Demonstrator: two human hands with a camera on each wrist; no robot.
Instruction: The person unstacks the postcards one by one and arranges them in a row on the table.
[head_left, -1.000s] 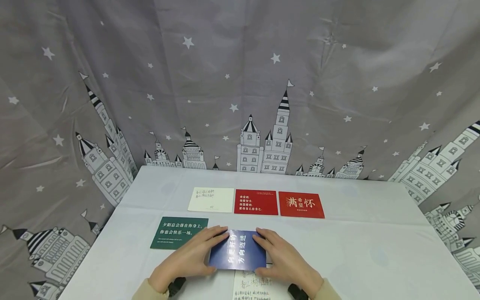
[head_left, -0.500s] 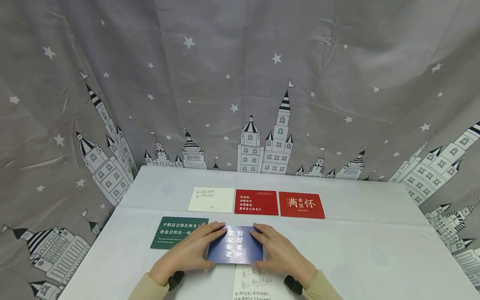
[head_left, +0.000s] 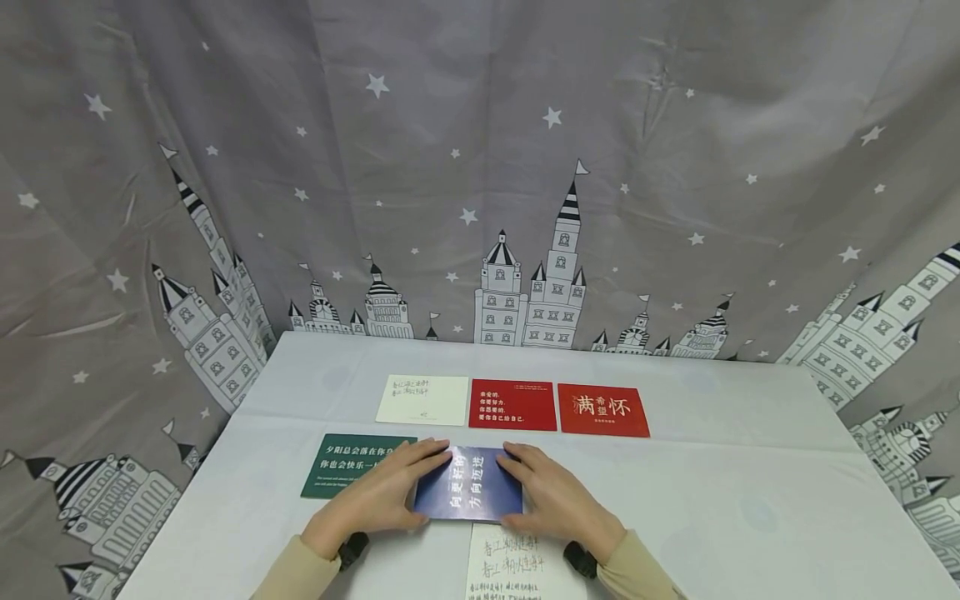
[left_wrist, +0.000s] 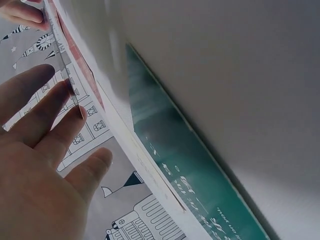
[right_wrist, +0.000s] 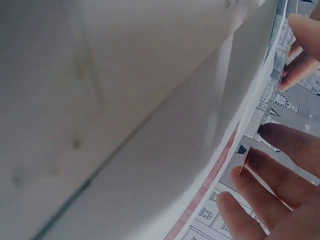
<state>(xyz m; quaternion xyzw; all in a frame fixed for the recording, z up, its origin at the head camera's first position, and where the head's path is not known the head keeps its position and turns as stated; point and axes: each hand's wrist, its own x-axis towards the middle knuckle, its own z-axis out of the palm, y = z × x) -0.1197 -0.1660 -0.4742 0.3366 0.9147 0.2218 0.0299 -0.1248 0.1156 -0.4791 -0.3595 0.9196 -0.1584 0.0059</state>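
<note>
the blue card (head_left: 468,485) is held between the two hands, its printed face up and its lines of white characters turned sideways. the left hand (head_left: 381,498) grips its left edge, thumb at the near corner and fingers at the far one; the right hand (head_left: 558,502) has the right edge clamped the same way. both wrist views show the card's thin edge against the fingertips, apart from the tabletop. compared with a second ago, hands and card have moved away from the person and slightly to the left. the card's near edge then hid the top of the cream handwritten card (head_left: 517,573); now it sits just beyond it in the head view, and both large lines of writing are in sight. the left hand now covers more of the green card (head_left: 337,467), including the ends of its text. in the back row, the white card (head_left: 422,400), the red card with four lines (head_left: 513,406) and the red card with gold characters (head_left: 603,411) lie as before on the white table (head_left: 742,508).
</note>
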